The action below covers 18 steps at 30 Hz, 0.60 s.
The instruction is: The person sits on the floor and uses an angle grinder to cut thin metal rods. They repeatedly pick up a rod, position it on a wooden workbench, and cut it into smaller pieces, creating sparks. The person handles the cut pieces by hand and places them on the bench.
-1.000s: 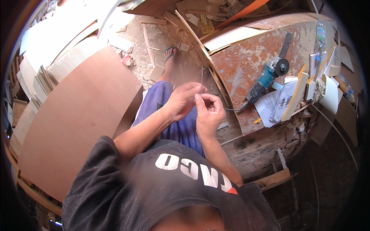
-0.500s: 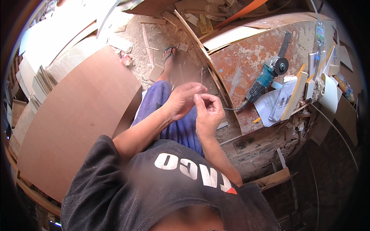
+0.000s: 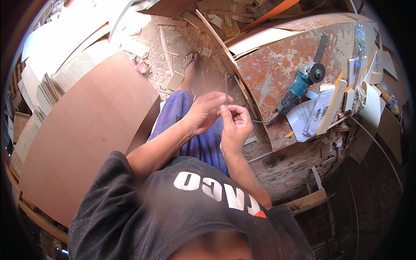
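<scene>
My left hand and my right hand meet over my blue-clad legs, fingertips pinched on a thin, upright rod, perhaps metal, whose lower part is hidden by the fingers. Below the hands is my dark T-shirt. To their right, an angle grinder with a black disc lies on a stained board; its cord runs behind my right hand.
A large plain plywood panel spans the left, near stacked sheets. Papers and wood offcuts pile at the right beside a plastic bottle. Scraps litter the dusty floor around my sandalled foot.
Both hands have crept very slightly upward with the thin rod still between the fingertips. Nothing else has visibly moved.
</scene>
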Tool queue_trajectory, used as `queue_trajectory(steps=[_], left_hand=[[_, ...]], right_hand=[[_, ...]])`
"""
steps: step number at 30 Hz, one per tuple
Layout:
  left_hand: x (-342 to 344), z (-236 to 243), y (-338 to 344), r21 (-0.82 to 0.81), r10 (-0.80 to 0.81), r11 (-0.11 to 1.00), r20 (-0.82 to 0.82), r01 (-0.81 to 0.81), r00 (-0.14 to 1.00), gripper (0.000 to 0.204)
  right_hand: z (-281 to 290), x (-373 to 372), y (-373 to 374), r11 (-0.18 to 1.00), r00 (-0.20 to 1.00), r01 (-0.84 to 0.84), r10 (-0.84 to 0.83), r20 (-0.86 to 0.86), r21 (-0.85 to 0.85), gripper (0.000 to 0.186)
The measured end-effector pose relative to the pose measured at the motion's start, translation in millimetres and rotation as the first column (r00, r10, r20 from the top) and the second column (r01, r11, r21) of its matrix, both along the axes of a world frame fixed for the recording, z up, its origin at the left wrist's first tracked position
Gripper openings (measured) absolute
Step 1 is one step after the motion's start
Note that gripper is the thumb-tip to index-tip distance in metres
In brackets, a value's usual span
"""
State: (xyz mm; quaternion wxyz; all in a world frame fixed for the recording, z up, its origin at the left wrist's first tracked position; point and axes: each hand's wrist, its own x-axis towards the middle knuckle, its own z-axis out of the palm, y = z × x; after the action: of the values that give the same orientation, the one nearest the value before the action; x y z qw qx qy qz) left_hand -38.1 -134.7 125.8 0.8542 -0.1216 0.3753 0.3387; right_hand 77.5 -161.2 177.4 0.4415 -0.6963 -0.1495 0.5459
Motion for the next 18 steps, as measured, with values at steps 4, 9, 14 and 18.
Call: queue_trajectory(steps=[4, 9, 14, 18], left_hand=[[1, -2, -2, 0.021, -0.006, 1.0, -0.056, 0.007, 0.998, 0.013], [-6, -2, 2, 0.155, -0.1, 0.979, -0.191, 0.13, 0.977, 0.01], [-21, 16, 15, 0.084, -0.283, 0.951, -0.158, 0.299, 0.946, 0.01], [-27, 18, 13, -0.015, -0.33, 0.944, 0.029, 0.331, 0.943, 0.008]], right_hand=[[-2, 2, -1, 1.0, 0.999, 0.002, -0.003, -0.038, -0.019, 0.012], [-9, 23, -6, 0.999, 0.998, -0.031, 0.029, -0.058, -0.03, 0.015], [-20, 81, 25, 0.985, 0.958, -0.161, 0.142, -0.248, -0.057, 0.039], [-14, 84, 47, 0.968, 0.826, -0.25, 0.228, -0.516, 0.027, 0.054]])
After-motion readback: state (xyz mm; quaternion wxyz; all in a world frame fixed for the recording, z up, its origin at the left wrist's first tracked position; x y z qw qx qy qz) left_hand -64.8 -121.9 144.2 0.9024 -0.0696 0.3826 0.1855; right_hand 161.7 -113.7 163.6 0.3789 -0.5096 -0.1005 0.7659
